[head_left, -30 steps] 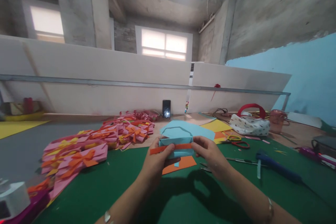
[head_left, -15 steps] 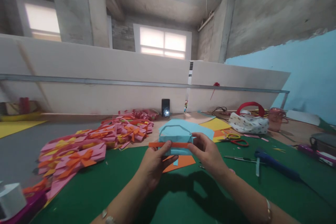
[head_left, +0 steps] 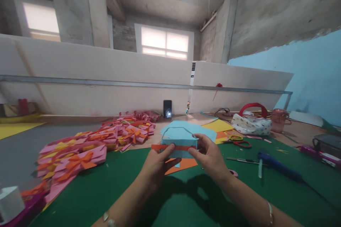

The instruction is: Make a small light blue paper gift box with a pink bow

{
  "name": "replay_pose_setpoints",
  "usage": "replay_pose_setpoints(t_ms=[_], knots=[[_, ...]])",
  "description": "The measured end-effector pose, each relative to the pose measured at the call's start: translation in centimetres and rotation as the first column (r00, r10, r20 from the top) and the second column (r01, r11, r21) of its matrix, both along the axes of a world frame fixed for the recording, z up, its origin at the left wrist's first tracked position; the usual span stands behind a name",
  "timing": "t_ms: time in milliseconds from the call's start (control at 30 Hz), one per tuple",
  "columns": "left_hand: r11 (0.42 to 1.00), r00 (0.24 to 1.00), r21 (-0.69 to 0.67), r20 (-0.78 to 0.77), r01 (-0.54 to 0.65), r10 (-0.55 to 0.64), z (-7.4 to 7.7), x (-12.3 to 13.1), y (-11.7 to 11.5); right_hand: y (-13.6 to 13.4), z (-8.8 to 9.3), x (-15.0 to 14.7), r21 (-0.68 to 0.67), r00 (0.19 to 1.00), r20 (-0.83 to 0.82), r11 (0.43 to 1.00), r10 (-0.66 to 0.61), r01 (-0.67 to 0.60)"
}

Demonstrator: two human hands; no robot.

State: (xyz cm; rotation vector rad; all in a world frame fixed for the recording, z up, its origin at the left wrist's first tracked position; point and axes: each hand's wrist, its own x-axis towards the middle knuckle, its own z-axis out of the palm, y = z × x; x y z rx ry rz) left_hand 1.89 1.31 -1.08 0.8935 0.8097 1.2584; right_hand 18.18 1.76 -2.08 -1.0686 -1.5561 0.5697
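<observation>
Between my two hands is a small light blue paper bag (head_left: 179, 142) with a thin looped handle on top. An orange paper strip (head_left: 181, 148) lies across its front, and its left end sticks out past the bag's side. My left hand (head_left: 157, 161) grips the bag from the left and below, thumb pressed on the strip. At the right end, my right hand (head_left: 209, 154) pinches the bag's edge with its thumb on the strip, fingers behind. Under the bag, an orange paper sheet (head_left: 183, 166) rests on the green mat (head_left: 128, 191).
Pink paper bags with orange bows (head_left: 82, 159) are heaped on the left. Right of my hands lie scissors (head_left: 237, 140), a craft knife (head_left: 241, 160) and a blue glue gun (head_left: 279, 168). Light blue sheets (head_left: 191, 127), a phone (head_left: 167, 109) and a white pouch (head_left: 252, 124) stand farther back.
My right thumb has shifted slightly left along the orange strip, which now sits flatter against the bag's right end. The bag is tilted a little differently; my left hand keeps its grip.
</observation>
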Motion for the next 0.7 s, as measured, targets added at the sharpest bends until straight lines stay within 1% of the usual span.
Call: replay_pose_setpoints(t_ms=[100, 167, 233, 300, 400, 467, 533, 600, 700], knots=[[1.000, 1.000, 0.002, 0.027, -0.016, 0.016, 0.3, -0.1, -0.3, -0.1, 0.2, 0.2, 0.068, 0.993, -0.023, 0.991, -0.116, 0.117], [0.999, 0.999, 0.022, 0.034, -0.030, 0.030, 0.3, -0.2, -0.2, -0.2, 0.3, 0.3, 0.118, 0.984, 0.015, 0.978, -0.176, 0.173], [0.998, 0.999, 0.051, 0.049, -0.025, 0.022, 0.2, -0.3, 0.0, -0.2, 0.4, 0.3, 0.120, 0.981, 0.069, 0.978, -0.182, 0.173], [0.996, 0.998, 0.081, 0.069, -0.020, 0.014, -0.1, -0.3, 0.3, -0.2, 0.4, 0.1, 0.060, 0.984, 0.073, 0.986, -0.162, 0.158], [0.992, 0.997, 0.123, 0.072, -0.035, 0.026, -0.4, -0.1, 0.4, -0.1, 0.3, -0.1, -0.044, 0.991, 0.000, 0.990, -0.136, 0.136], [0.987, 0.998, 0.154, 0.045, -0.052, 0.046, -0.4, 0.2, 0.3, 0.0, 0.2, -0.3, -0.073, 0.992, -0.050, 0.991, -0.120, 0.116], [0.978, 0.996, 0.187, 0.015, -0.088, 0.087, -0.3, 0.5, 0.2, -0.1, 0.2, -0.4, -0.064, 0.990, -0.064, 0.990, -0.126, 0.122], [0.969, 0.990, 0.200, 0.012, -0.142, 0.143, -0.3, 0.8, 0.1, -0.3, 0.3, -0.5, -0.023, 0.987, -0.037, 0.987, -0.158, 0.157], [0.965, 0.981, 0.175, 0.031, -0.196, 0.193, -0.4, 1.0, 0.0, -0.6, 0.6, -0.5, 0.045, 0.974, 0.030, 0.974, -0.224, 0.222]])
